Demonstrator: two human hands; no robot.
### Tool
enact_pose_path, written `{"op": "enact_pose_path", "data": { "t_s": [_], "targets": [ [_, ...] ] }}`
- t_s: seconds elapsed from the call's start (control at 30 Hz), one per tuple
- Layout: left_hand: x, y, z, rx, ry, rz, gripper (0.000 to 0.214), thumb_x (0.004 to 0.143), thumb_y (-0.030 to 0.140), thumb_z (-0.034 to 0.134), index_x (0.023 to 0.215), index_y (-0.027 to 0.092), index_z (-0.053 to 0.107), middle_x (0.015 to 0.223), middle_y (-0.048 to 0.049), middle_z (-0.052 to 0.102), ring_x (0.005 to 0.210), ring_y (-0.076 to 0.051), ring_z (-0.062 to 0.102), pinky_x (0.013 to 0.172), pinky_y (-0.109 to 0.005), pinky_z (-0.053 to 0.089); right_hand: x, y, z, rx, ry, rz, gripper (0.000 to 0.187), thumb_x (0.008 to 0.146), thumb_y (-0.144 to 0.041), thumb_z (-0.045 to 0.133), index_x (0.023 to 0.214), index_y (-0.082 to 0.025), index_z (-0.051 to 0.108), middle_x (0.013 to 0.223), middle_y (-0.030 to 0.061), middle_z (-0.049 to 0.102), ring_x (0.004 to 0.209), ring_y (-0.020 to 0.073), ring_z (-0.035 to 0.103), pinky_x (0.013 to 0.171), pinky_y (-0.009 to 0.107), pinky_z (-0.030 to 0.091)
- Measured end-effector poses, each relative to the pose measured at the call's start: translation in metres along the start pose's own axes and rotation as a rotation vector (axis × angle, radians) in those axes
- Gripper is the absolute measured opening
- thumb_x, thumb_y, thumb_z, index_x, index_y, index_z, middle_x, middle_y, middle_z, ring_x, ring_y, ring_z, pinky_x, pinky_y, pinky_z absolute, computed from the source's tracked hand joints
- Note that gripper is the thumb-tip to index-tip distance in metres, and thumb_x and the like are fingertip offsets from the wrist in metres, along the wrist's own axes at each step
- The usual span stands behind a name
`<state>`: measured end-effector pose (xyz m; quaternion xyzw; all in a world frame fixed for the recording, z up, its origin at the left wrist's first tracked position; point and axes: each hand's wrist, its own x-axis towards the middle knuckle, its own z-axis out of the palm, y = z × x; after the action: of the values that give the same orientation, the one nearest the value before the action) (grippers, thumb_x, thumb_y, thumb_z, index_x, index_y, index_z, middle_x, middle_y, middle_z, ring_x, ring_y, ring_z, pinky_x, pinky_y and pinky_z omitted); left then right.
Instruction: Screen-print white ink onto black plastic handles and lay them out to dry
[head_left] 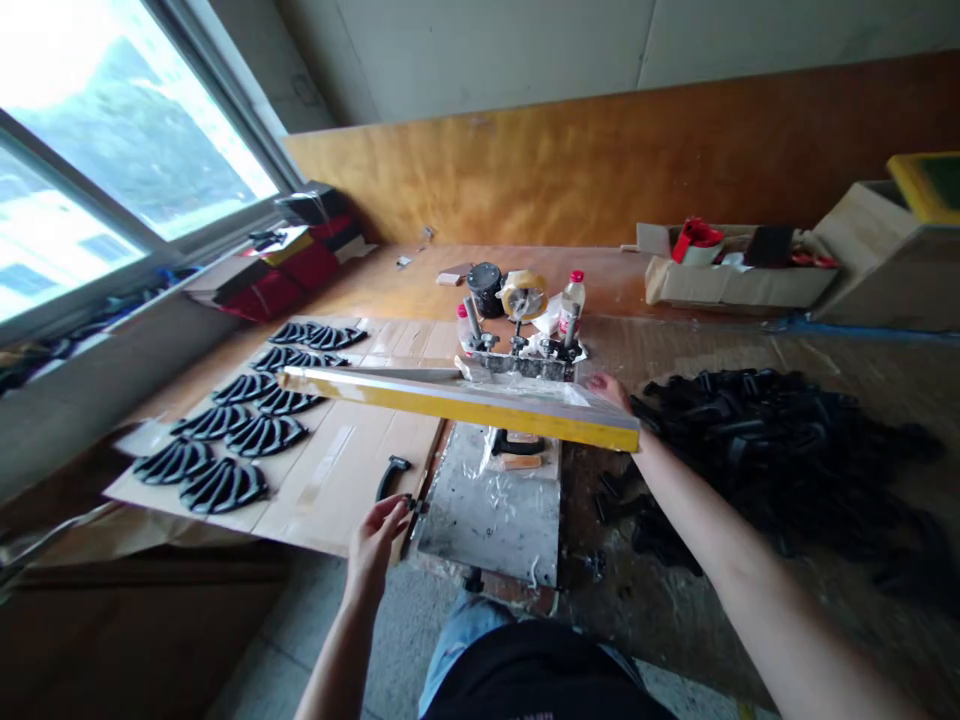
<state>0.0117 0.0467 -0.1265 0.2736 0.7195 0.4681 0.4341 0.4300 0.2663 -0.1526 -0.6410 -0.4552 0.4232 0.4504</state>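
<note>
My right hand [609,392] grips the end of a long yellow-edged screen-printing frame [465,405], holding it raised and tilted above the bench. A grey metal print plate [487,520] partly covered in clear plastic lies below the frame. My left hand [379,538] is at the bench's near edge, fingers slightly apart, beside a black clamp hinge [414,510]. Just beyond it, a curved black handle [393,476] lies on the cardboard sheet [352,470]. Rows of several ribbed black curved parts [225,486] sit on that sheet.
A heap of black parts [757,450] covers the bench to the right. Behind the frame stand a tape roll [523,295], a black jar [485,290] and a plastic bottle [573,305]. A cardboard box [720,283] holds red items. A window [127,150] runs along the left.
</note>
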Motion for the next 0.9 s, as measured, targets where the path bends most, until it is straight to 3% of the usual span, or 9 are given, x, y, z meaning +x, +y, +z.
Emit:
{"op": "enact_pose_path", "data": {
  "t_s": [0.13, 0.27, 0.33, 0.4, 0.5, 0.6, 0.73, 0.8, 0.9],
  "targets": [
    [-0.006, 0.001, 0.01, -0.001, 0.055, 0.027, 0.055, 0.061, 0.052, 0.079, 0.1, 0.015, 0.069, 0.1, -0.0089, 0.072, 0.088, -0.019, 0.067, 0.076, -0.029, 0.054, -0.066, 0.008, 0.015, -0.104, -0.245, -0.179, 0.016, 0.074, -0.024, 0.068, 0.09, -0.021, 0.071, 0.097, 0.0068, 0.071, 0.1, 0.025, 0.062, 0.094, 0.04, 0.045],
    [0.003, 0.003, 0.026, 0.003, 0.022, 0.068, 0.054, 0.062, 0.053, 0.078, 0.099, 0.015, 0.069, 0.091, -0.0061, 0.071, 0.081, -0.017, 0.066, 0.074, -0.028, 0.053, -0.105, 0.006, 0.045, -0.476, -0.503, -0.581, 0.024, 0.081, -0.011, 0.063, 0.1, -0.022, 0.071, 0.109, 0.0085, 0.067, 0.106, 0.0232, 0.058, 0.098, 0.04, 0.042],
    [0.01, 0.004, 0.033, 0.013, -0.035, 0.102, 0.052, 0.064, 0.051, 0.077, 0.1, 0.015, 0.069, 0.092, -0.0055, 0.07, 0.08, -0.016, 0.066, 0.073, -0.027, 0.053, -0.11, 0.004, 0.057, -0.63, -0.498, -0.679, 0.026, 0.084, -0.009, 0.06, 0.105, -0.02, 0.069, 0.107, 0.0095, 0.065, 0.104, 0.0222, 0.057, 0.096, 0.039, 0.043],
    [0.018, 0.005, 0.036, 0.028, -0.088, 0.124, 0.05, 0.066, 0.05, 0.077, 0.102, 0.016, 0.068, 0.095, -0.0056, 0.071, 0.081, -0.015, 0.066, 0.074, -0.026, 0.053, -0.11, 0.001, 0.059, -0.656, -0.449, -0.686, 0.024, 0.086, -0.009, 0.058, 0.106, -0.019, 0.068, 0.106, 0.0096, 0.063, 0.103, 0.0212, 0.057, 0.094, 0.037, 0.044],
    [0.03, 0.009, 0.035, 0.036, -0.147, 0.115, 0.048, 0.067, 0.05, 0.076, 0.101, 0.017, 0.069, 0.097, -0.006, 0.071, 0.084, -0.016, 0.067, 0.075, -0.027, 0.053, -0.11, 0.001, 0.041, -0.568, -0.327, -0.626, 0.022, 0.089, -0.011, 0.055, 0.106, -0.019, 0.067, 0.109, 0.0084, 0.062, 0.104, 0.02, 0.057, 0.094, 0.035, 0.044],
    [0.041, 0.011, 0.03, 0.027, -0.182, 0.098, 0.046, 0.066, 0.049, 0.077, 0.099, 0.017, 0.068, 0.096, -0.0054, 0.071, 0.084, -0.017, 0.067, 0.075, -0.028, 0.054, -0.119, 0.008, 0.0, -0.543, -0.136, -0.517, 0.025, 0.09, -0.014, 0.052, 0.109, -0.021, 0.065, 0.108, 0.0075, 0.063, 0.103, 0.0213, 0.058, 0.095, 0.037, 0.044],
    [0.051, 0.008, 0.025, 0.031, -0.217, 0.092, 0.047, 0.065, 0.049, 0.077, 0.098, 0.017, 0.069, 0.09, -0.0037, 0.071, 0.081, -0.017, 0.067, 0.074, -0.028, 0.055, -0.145, 0.036, -0.054, -0.775, 0.135, -0.343, 0.032, 0.089, -0.012, 0.044, 0.115, -0.018, 0.063, 0.109, 0.0121, 0.062, 0.107, 0.0257, 0.054, 0.095, 0.04, 0.042],
    [0.053, 0.008, 0.027, 0.036, -0.233, 0.089, 0.046, 0.065, 0.049, 0.077, 0.097, 0.017, 0.069, 0.087, -0.003, 0.071, 0.078, -0.016, 0.067, 0.072, -0.027, 0.054, -0.157, 0.052, -0.065, -0.91, 0.08, -0.305, 0.038, 0.087, -0.006, 0.039, 0.113, -0.017, 0.065, 0.109, 0.0121, 0.063, 0.106, 0.0245, 0.054, 0.094, 0.037, 0.042],
    [0.052, 0.011, 0.035, 0.052, -0.261, 0.084, 0.046, 0.064, 0.049, 0.078, 0.096, 0.017, 0.07, 0.084, -0.0032, 0.071, 0.074, -0.016, 0.067, 0.069, -0.027, 0.054, -0.165, 0.071, -0.063, -0.997, -0.127, -0.31, 0.044, 0.083, -0.001, 0.039, 0.11, -0.021, 0.068, 0.116, 0.0091, 0.064, 0.107, 0.0221, 0.053, 0.093, 0.034, 0.042]
  ]
}}
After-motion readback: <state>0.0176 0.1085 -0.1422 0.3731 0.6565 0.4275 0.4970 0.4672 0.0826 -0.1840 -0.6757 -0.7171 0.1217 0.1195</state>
